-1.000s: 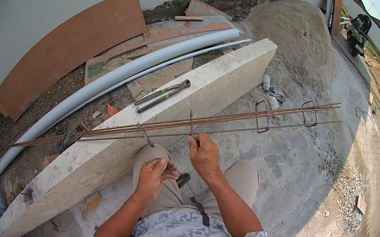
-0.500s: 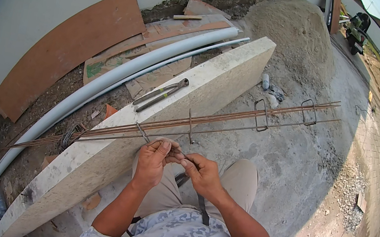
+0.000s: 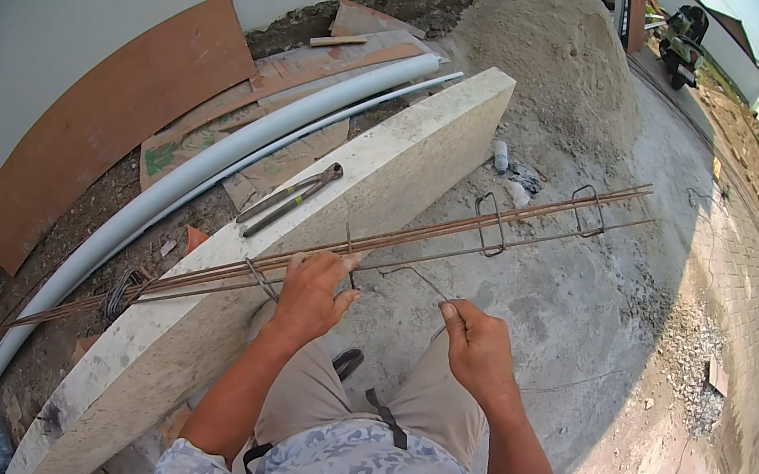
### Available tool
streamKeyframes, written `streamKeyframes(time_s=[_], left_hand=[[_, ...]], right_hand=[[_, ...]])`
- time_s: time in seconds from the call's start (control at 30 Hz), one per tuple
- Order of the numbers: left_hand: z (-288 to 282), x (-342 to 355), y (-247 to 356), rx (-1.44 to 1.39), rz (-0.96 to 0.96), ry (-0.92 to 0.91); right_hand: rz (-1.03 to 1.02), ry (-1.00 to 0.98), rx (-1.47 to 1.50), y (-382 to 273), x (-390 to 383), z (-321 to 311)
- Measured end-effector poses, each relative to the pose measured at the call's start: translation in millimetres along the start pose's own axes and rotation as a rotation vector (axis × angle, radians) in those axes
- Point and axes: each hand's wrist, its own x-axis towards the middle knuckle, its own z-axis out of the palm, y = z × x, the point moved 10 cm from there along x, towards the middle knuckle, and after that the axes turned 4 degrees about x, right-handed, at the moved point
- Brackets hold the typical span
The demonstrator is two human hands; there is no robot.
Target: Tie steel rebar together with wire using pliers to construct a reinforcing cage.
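My right hand [image 3: 481, 351] pinches a thin tie wire [image 3: 420, 277], which curves leftward toward the bars. My left hand [image 3: 313, 294] lies over a bundle of long rusty steel bars [image 3: 420, 237], fingers curled across them and thumb apart below. Beside it, one square wire stirrup [image 3: 260, 279] hangs around the bars; another stirrup [image 3: 349, 240] is partly hidden by the fingers. Farther right hang two more stirrups [image 3: 491, 226]. The bars rest slanting across a pale concrete slab [image 3: 392, 168] set on edge. Pincers [image 3: 293, 198] with long handles lie on its top edge.
Beyond the slab lie white pipes [image 3: 246, 127], cardboard and a brown board [image 3: 114, 129]. A coil of wire [image 3: 124, 292] sits by the bars' left end. A sand heap [image 3: 553, 60] rises at the back; gravel [image 3: 703, 391] lies right, and a motorbike [image 3: 682, 47] stands far right.
My hands have parted: the left moved up onto the bars, the right moved rightward, drawing the wire out between them. The whole view has shifted slightly.
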Motion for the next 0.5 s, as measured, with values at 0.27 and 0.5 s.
streamKeyframes(time_s=[0.27, 0.5], left_hand=[[15, 9, -12, 0.037, 0.057, -0.100], [12, 7, -9, 0.028, 0.127, -0.080]], right_hand=[[0.318, -0.010, 0.524, 54, -44, 57], [0.362, -0.053, 0.608, 56, -41, 80]])
